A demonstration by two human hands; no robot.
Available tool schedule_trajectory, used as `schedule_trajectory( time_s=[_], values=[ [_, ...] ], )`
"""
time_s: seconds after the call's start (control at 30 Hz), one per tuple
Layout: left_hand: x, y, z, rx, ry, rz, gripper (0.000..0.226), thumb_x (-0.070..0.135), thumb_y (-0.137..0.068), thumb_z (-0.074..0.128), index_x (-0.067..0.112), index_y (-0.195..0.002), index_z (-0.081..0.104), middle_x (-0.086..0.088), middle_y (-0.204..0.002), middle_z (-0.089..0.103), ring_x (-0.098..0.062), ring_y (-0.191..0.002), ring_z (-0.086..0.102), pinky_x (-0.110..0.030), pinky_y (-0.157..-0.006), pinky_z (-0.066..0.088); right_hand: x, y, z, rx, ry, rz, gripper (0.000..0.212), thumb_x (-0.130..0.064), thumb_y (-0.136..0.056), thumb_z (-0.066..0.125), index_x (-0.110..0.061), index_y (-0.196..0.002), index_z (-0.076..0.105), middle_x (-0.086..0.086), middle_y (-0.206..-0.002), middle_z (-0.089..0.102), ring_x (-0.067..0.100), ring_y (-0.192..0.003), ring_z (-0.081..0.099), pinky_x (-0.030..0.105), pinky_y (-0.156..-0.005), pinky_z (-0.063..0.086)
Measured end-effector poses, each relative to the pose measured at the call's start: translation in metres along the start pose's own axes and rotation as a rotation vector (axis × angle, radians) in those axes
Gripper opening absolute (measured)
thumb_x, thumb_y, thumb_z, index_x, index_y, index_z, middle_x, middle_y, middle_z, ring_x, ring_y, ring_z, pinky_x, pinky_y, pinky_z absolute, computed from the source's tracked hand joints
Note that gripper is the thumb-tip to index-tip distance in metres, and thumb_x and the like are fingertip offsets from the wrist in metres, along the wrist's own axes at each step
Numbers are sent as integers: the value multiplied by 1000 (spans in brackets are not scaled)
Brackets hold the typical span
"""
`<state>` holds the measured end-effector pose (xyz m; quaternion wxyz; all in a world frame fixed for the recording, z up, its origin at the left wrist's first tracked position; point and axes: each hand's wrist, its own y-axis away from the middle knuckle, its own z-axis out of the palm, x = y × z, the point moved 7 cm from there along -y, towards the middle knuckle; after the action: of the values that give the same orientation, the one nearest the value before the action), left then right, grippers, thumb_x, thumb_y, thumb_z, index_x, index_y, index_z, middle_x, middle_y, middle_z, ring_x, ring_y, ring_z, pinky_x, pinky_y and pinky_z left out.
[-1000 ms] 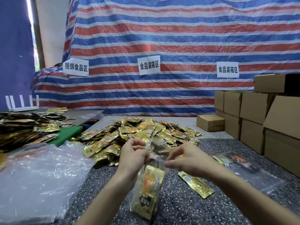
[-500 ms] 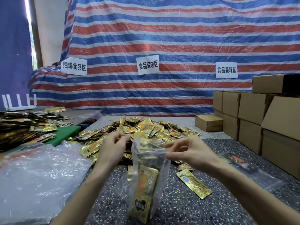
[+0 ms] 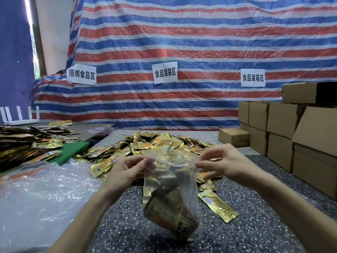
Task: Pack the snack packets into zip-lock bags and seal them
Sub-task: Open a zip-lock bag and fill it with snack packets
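Two bare hands hold a clear, floppy zip-lock bag [image 3: 171,179] by its top corners, so it hangs just above the dark speckled stone bench [image 3: 127,225]. The left hand [image 3: 125,172] pinches the left end of the mouth between thumb and fingers, and the right hand [image 3: 224,165] pinches the right end with thumb and forefinger, its other fingers loosely curled. A few gold foil snack packets [image 3: 169,212] lie tilted and bunched in the bottom of the bag. The mouth looks slack and unsealed, which I'd say is the weak spot. If the two lips aren't lined up before pressing, the zip may close only in part. The load also sits lopsided, so the bag could swing or slip from such a light pinch and spill onto the bench. The loose gold foil packet [image 3: 218,205] lying just beside the bag could be forgotten too. The heap of gold packets [image 3: 155,145] waits close behind the bag. Three white paper signs hang on the red, white and blue striped tarpaulin [image 3: 200,42]: 捆绑食品区 [image 3: 81,75], 食品装袋区 [image 3: 165,72] and 食品装箱区 [image 3: 253,77]. Print on the packets is too blurred to read, and I see nothing written on the brown cardboard boxes [image 3: 280,125] at the right.
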<state>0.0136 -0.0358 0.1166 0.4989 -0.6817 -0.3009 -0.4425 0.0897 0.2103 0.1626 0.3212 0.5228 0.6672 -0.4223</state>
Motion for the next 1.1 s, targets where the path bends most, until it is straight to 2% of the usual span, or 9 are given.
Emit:
schedule_trajectory(
  time_s=[0.1, 0.2, 0.33, 0.5, 0.67, 0.8, 0.9, 1.0, 1.1],
  values=[
    [4, 2, 2, -18, -11, 34, 20, 24, -85, 63, 16, -98, 77, -10, -96, 76, -24, -91, 73, -27, -75, 59, -3, 5, -8, -55, 45, 19, 17, -16, -77, 75, -3, -88, 75, 12, -85, 75, 20, -75, 72, 24, -64, 58],
    [15, 3, 2, 38, -26, 119, 14, 28, -82, 65, 23, -85, 78, -8, -87, 76, -18, -81, 74, -23, -68, 58, -12, 7, -14, -9, 78, -55, 16, -3, -80, 74, -4, -96, 74, 11, -85, 75, 19, -73, 73, 23, -65, 57],
    [20, 1, 2, 95, -55, 170, 20, 24, -84, 64, 8, -87, 75, -8, -81, 75, -16, -73, 72, -20, -65, 55, -11, 7, -19, 71, 87, -61, 24, -1, -79, 76, -3, -102, 71, 12, -85, 76, 23, -73, 74, 26, -66, 59],
    [21, 3, -4, 144, -14, 164, 15, 22, -80, 69, 10, -84, 79, -8, -78, 76, -14, -70, 71, -19, -64, 55, 0, 8, -25, 79, 145, 30, 9, -12, -79, 76, -4, -84, 74, 13, -79, 76, 23, -71, 72, 35, -71, 62],
    [28, 6, -16, 252, 68, 173, 11, 24, -68, 78, 18, -77, 81, -7, -79, 77, -18, -76, 74, -24, -68, 60, -11, 7, -30, 119, 165, -67, 5, -16, -81, 78, -13, -78, 75, 10, -82, 74, 22, -74, 67, 39, -72, 57],
    [28, 8, -11, 223, 80, 172, 10, 22, -66, 79, 17, -75, 80, -7, -79, 77, -15, -72, 72, -20, -63, 57, -6, 6, -33, 190, 80, -98, 5, -14, -87, 73, -11, -82, 72, 11, -87, 73, 22, -80, 65, 38, -74, 54],
    [17, 10, 3, 192, 41, 133, 12, 23, -69, 75, 12, -74, 76, -7, -77, 75, -11, -67, 70, -16, -57, 53, 7, 3, -24, 204, 134, -74, 8, -10, -92, 64, -4, -87, 66, 14, -89, 68, 21, -80, 60, 31, -70, 49],
    [14, 9, 7, 211, 4, 136, 12, 19, -75, 74, 7, -77, 73, -6, -77, 74, -10, -67, 68, -16, -59, 53, 14, 0, -16, 220, 225, -36, 10, -12, -95, 59, -3, -90, 61, 14, -93, 64, 26, -79, 55, 36, -69, 48],
    [17, 8, 11, 171, 8, 155, 15, 22, -76, 73, 7, -79, 72, -7, -78, 73, -13, -69, 69, -20, -61, 55, -6, 3, -7, 267, 460, -136, 22, -31, -89, 66, -18, -104, 57, -6, -105, 59, 11, -92, 55, 23, -73, 45]
  ],
)
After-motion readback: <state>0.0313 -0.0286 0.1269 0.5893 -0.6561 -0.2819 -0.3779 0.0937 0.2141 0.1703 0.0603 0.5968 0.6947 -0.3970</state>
